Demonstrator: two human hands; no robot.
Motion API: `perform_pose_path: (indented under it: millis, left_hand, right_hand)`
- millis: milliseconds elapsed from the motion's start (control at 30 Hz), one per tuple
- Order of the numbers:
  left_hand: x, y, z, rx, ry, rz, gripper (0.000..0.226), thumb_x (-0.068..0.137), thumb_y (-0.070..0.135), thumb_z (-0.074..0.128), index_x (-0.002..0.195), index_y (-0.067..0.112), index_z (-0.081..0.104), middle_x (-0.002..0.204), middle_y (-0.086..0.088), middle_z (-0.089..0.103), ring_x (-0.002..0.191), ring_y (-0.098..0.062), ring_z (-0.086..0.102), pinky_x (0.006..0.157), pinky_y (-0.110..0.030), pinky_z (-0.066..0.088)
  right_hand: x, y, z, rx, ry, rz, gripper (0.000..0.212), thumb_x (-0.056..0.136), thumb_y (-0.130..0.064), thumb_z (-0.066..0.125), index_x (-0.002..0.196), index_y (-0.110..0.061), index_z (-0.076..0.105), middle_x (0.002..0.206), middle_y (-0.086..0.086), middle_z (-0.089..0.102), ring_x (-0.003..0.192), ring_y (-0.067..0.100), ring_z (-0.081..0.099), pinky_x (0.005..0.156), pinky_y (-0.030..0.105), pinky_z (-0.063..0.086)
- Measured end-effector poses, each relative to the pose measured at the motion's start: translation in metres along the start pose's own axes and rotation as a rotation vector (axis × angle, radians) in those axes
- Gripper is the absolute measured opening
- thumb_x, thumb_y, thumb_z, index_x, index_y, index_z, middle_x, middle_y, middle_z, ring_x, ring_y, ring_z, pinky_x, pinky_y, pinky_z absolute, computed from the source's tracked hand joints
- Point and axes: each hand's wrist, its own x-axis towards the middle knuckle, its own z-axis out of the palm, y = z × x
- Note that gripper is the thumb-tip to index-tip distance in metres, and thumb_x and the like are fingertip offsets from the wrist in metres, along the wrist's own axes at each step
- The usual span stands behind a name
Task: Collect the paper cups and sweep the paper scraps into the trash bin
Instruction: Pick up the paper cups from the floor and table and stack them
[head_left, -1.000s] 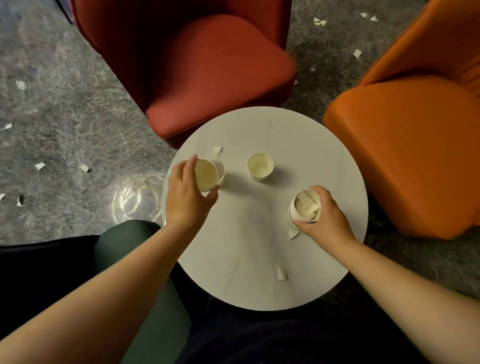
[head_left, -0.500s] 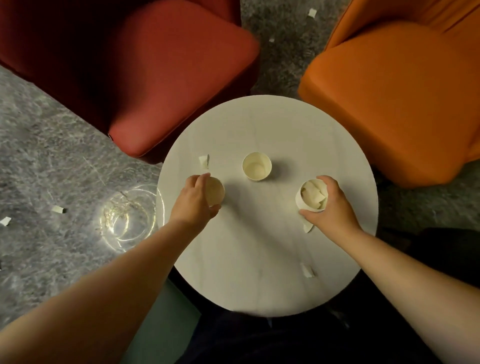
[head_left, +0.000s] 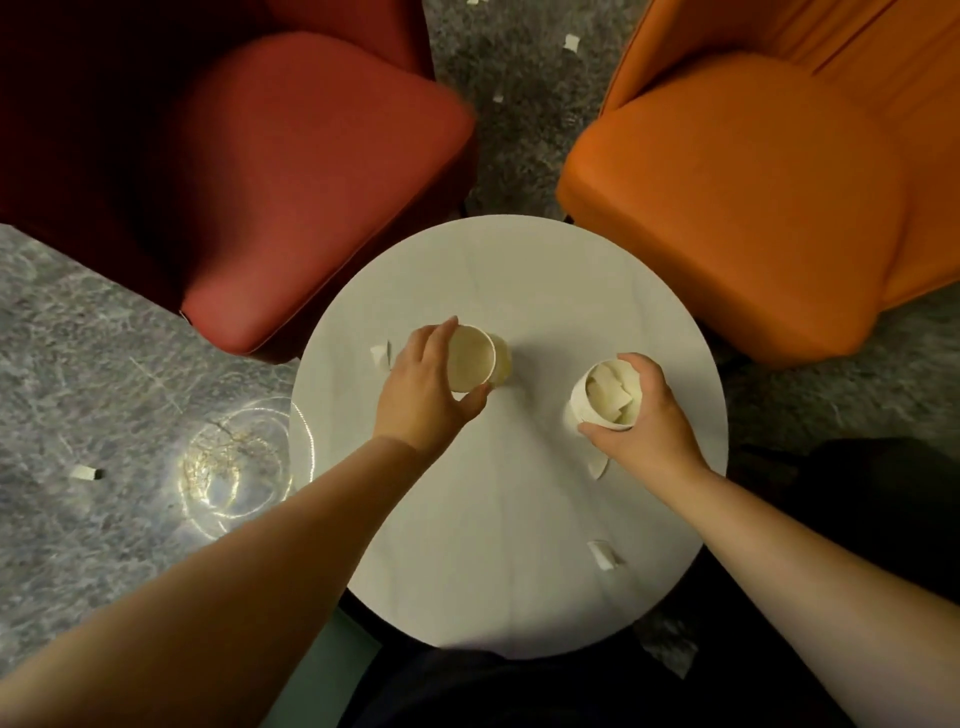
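On the round white table (head_left: 509, 291), my left hand (head_left: 426, 389) grips an empty paper cup (head_left: 470, 358) by its rim, held over a second cup (head_left: 503, 358) whose side shows just behind it. My right hand (head_left: 649, 421) grips another paper cup (head_left: 605, 397) that has several paper scraps inside. A scrap (head_left: 381, 354) lies on the table left of my left hand. Another scrap (head_left: 597, 465) pokes out under my right hand. A third scrap (head_left: 602, 555) lies near the table's front right edge.
A red armchair (head_left: 249, 171) stands behind the table on the left, an orange armchair (head_left: 769, 192) on the right. The grey floor holds scattered scraps (head_left: 85, 473), (head_left: 571, 41) and a bright light reflection (head_left: 234, 467). No trash bin shows.
My left hand carried its cup rightward across the table to the middle cup. My right hand kept its hold on the scrap-filled cup. The camera view shifted left.
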Motion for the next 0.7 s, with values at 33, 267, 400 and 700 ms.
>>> perform_pose_path:
  millis: [33,267,400,700]
  left_hand:
    - [0.005,0.000,0.005,0.020,-0.051,-0.014,0.081,0.077,0.040,0.077,0.144,0.017,0.038,0.139,-0.003,0.045,0.119,-0.025,0.051,0.092,-0.035,0.046]
    - [0.021,-0.005,0.029,0.062,-0.299,-0.071,0.090,0.077,0.036,0.079,0.149,0.023,0.027,0.150,0.002,0.033,0.122,-0.027,0.050,0.097,-0.040,0.047]
    - [0.015,-0.009,0.025,0.058,-0.267,-0.070,0.100,0.072,0.048,0.079,0.151,0.025,0.022,0.151,0.001,0.030,0.123,-0.024,0.050,0.095,-0.038,0.048]
    - [-0.009,-0.060,-0.014,0.059,0.004,-0.142,0.054,0.093,0.028,0.060,0.142,0.014,0.041,0.138,-0.008,0.044,0.114,-0.025,0.056,0.094,-0.041,0.051]
  right_hand:
    - [-0.001,-0.003,-0.003,0.009,0.009,-0.003,0.090,0.062,-0.029,0.087,0.133,-0.037,0.033,0.123,-0.016,0.041,0.106,0.004,0.043,0.081,0.018,0.040]
    - [0.000,-0.035,-0.020,0.129,0.090,-0.091,0.088,0.064,-0.028,0.087,0.132,-0.037,0.032,0.126,-0.022,0.040,0.112,-0.003,0.041,0.080,0.000,0.038]
    - [0.005,-0.067,-0.016,0.179,0.085,-0.183,0.089,0.065,-0.030,0.085,0.136,-0.030,0.031,0.130,-0.021,0.038,0.117,-0.005,0.039,0.084,0.000,0.042]
    - [0.028,-0.094,0.041,0.079,-0.113,-0.229,0.088,0.065,-0.033,0.085,0.135,-0.036,0.033,0.135,-0.012,0.043,0.111,-0.001,0.040,0.077,-0.001,0.034]
